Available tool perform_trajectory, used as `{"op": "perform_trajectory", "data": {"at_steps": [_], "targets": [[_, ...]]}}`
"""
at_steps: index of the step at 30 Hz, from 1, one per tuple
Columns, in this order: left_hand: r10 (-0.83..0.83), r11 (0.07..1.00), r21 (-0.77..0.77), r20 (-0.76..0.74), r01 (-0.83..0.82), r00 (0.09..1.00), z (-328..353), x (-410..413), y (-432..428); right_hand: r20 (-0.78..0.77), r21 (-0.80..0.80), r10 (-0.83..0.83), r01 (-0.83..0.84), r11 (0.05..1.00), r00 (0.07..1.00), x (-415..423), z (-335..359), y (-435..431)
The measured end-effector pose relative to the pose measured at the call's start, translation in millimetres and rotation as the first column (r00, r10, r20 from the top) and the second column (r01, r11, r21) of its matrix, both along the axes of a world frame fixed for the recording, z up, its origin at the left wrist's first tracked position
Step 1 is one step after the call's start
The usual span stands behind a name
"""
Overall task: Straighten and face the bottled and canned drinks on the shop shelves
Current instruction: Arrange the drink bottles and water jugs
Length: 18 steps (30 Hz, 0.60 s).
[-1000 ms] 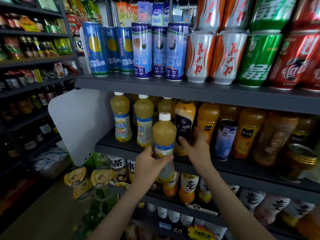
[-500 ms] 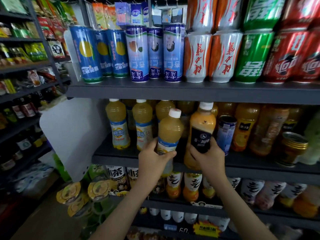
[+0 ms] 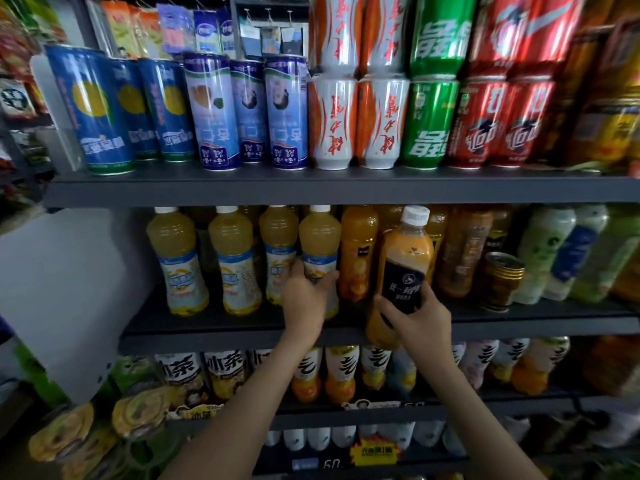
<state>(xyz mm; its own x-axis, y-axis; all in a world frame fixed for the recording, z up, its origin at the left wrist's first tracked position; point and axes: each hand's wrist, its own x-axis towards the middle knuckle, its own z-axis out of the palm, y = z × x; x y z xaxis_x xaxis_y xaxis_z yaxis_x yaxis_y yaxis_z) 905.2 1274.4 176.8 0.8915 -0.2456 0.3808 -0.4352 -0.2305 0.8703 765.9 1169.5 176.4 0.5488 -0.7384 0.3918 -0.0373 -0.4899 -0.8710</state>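
Note:
My left hand grips the lower part of a pale yellow juice bottle with a white cap, standing upright on the middle shelf as the fourth in a row of like bottles. My right hand holds an orange drink bottle with a dark label in front of the shelf edge, tilted slightly, its base below the shelf lip. An orange juice bottle stands between the two.
Tall cans and soda cans fill the top shelf. A gold-lidded can and green bottles stand to the right. Tea bottles line the lower shelf. A white panel closes the left end.
My left hand has moved the yellow bottle back from in front of the shelf into the row. My right hand has drawn the dark-labelled bottle forward and lower.

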Motion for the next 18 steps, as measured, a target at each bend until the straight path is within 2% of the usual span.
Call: {"op": "perform_trajectory", "data": {"at_steps": [3, 6, 8, 10, 12, 15, 18], "targets": [[0.029, 0.998, 0.052, 0.029, -0.031, 0.999, -7, 2, -6, -0.012, -0.014, -0.003, 0.002, 1.0, 1.0, -2, 1, 2], [0.149, 0.967, 0.18, 0.174, -0.18, 0.973, -11, -3, -10, -0.02, -0.012, 0.001, -0.001, 1.0, 1.0, -5, 1, 5], [0.192, 0.952, 0.194, 0.221, -0.236, 0.956, -12, -5, -13, -0.025, 0.004, 0.001, -0.001, 1.0, 1.0, -10, -1, 6], [0.197, 0.963, 0.156, 0.157, -0.221, 0.968, -13, -6, -14, -0.036, 0.036, -0.006, 0.007, 0.999, 0.999, -19, -3, 5], [0.202, 0.977, 0.043, 0.123, -0.208, 0.972, -13, -12, -16, -0.046, 0.05, -0.026, 0.029, 0.998, 0.999, -31, -6, 0], [0.199, 0.979, -0.083, 0.225, -0.185, 0.954, -13, -43, -20, -0.049, 0.063, -0.062, 0.065, 0.996, 0.997, -53, -12, -16], [0.017, 0.996, -0.084, 0.319, 0.01, 0.948, -10, -86, -39, -0.03, 0.06, -0.126, 0.127, 0.99, 0.992, -75, -14, -40]]}}
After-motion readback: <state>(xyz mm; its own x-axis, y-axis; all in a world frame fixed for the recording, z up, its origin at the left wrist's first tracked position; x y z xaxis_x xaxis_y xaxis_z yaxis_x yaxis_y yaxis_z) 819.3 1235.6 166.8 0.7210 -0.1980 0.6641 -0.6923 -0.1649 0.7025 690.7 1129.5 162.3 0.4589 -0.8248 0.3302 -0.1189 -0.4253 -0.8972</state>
